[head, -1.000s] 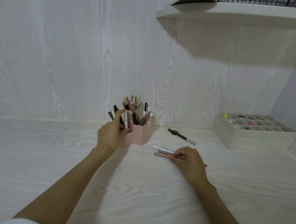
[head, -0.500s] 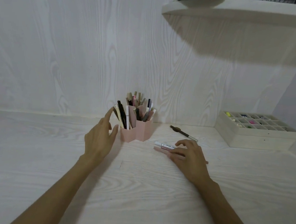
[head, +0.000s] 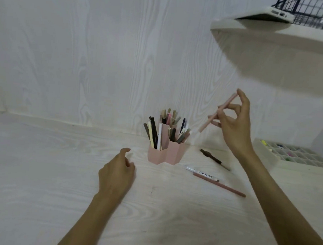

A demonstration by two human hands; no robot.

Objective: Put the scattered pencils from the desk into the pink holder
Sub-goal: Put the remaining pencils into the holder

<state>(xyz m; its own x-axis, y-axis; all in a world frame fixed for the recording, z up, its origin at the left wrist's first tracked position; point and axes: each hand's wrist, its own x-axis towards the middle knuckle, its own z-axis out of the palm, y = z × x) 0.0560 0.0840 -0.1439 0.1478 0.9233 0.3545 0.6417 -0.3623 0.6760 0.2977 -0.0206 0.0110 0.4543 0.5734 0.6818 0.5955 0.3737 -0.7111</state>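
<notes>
Reading "SWEET MINT" in black capitals along a white marker pen [head: 203, 173] lying flat on the pale wood-grain tabletop [head: 38, 171], just in front and to the right of the pink hexagonal plastic holder [head: 166, 153] near the tabletop's back edge. Touching the marker's near side, a long reddish-brown pencil [head: 219, 184], long axis running toward the right edge. Raised above and right of the holder, right hand [head: 233, 123] pinching a pale pink pencil [head: 217, 113], tilted, lower end aimed down-left at the holder. Left hand [head: 117, 172] low over the tabletop, left of the holder, fingers loosely curled, holding nothing. Behind the marker, a dark brown brush [head: 212, 158]; at the right edge, a white compartment tray [head: 265, 154]. Holder already crowded with upright pens and pencils.
</notes>
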